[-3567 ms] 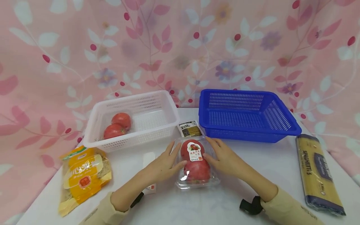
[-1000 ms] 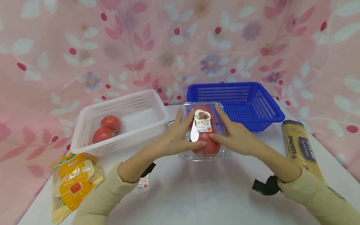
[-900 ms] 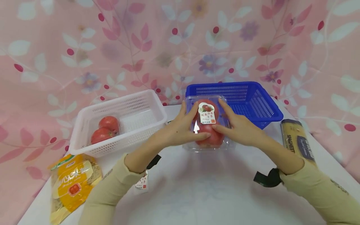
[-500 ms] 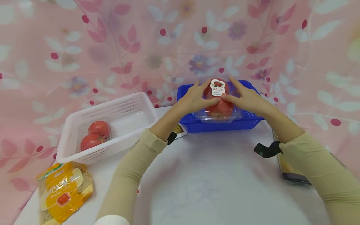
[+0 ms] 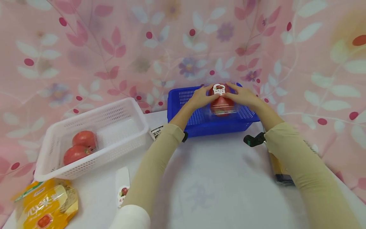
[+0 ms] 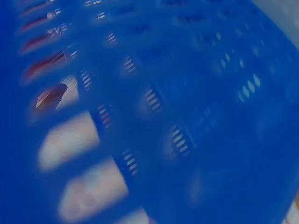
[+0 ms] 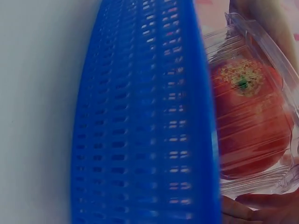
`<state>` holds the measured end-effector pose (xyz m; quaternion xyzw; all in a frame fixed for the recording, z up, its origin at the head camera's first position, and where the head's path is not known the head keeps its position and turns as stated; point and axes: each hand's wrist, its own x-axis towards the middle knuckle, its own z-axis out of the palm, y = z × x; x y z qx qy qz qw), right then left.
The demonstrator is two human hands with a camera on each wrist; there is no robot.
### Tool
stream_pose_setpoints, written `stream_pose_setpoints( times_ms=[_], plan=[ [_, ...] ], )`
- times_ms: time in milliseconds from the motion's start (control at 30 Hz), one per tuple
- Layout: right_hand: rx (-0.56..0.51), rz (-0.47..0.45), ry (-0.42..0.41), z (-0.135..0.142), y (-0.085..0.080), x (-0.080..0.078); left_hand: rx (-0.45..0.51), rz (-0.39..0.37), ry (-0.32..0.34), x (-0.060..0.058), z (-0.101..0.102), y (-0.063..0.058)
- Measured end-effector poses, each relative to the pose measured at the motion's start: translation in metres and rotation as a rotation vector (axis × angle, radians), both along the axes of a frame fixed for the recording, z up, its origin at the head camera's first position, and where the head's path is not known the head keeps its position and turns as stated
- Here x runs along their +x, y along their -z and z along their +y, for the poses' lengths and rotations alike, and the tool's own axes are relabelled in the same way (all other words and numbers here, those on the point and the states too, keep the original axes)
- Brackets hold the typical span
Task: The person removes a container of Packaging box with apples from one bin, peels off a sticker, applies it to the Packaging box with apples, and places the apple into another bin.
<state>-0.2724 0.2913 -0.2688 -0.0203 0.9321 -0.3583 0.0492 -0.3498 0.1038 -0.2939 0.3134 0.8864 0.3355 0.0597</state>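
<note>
My left hand (image 5: 201,98) and right hand (image 5: 243,96) hold a clear plastic box of red apples (image 5: 224,109) from its two sides, thumbs on top near the white label. In the head view the box is over the blue basket (image 5: 211,129), inside its rim outline. The right wrist view shows an apple (image 7: 254,123) through the clear wall, beyond the basket's side (image 7: 121,116), with fingers (image 7: 266,207) beneath it. Only the blurred basket lattice (image 6: 187,107) fills most of the left wrist view; the left hand is hidden there.
A white basket (image 5: 125,135) at left holds another pack of red fruit (image 5: 84,140). Before it lies a yellow food bag (image 5: 47,206). A white label strip (image 5: 123,181) and a small packet (image 5: 155,132) lie nearby. The spaghetti pack (image 5: 278,168) is partly behind the right arm.
Both hands have lifted the box from the table's middle and carried it forward and right over the blue basket, where it now sits lower. The head view has turned right.
</note>
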Motion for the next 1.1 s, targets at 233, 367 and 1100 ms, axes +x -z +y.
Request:
stream_pose_setpoints(
  times_ms=[233,367,1100],
  plan=[
    [-0.109,-0.07,-0.045,0.009,0.032,-0.012,-0.111,-0.046,0.015,0.002,0.01,0.026],
    [-0.111,-0.106,-0.081,0.018,0.05,-0.011,-0.221,-0.075,0.049,0.008,0.017,0.039],
    [0.025,-0.151,-0.102,0.024,0.065,-0.015,-0.305,-0.136,0.02,0.014,0.023,0.05]
  ],
)
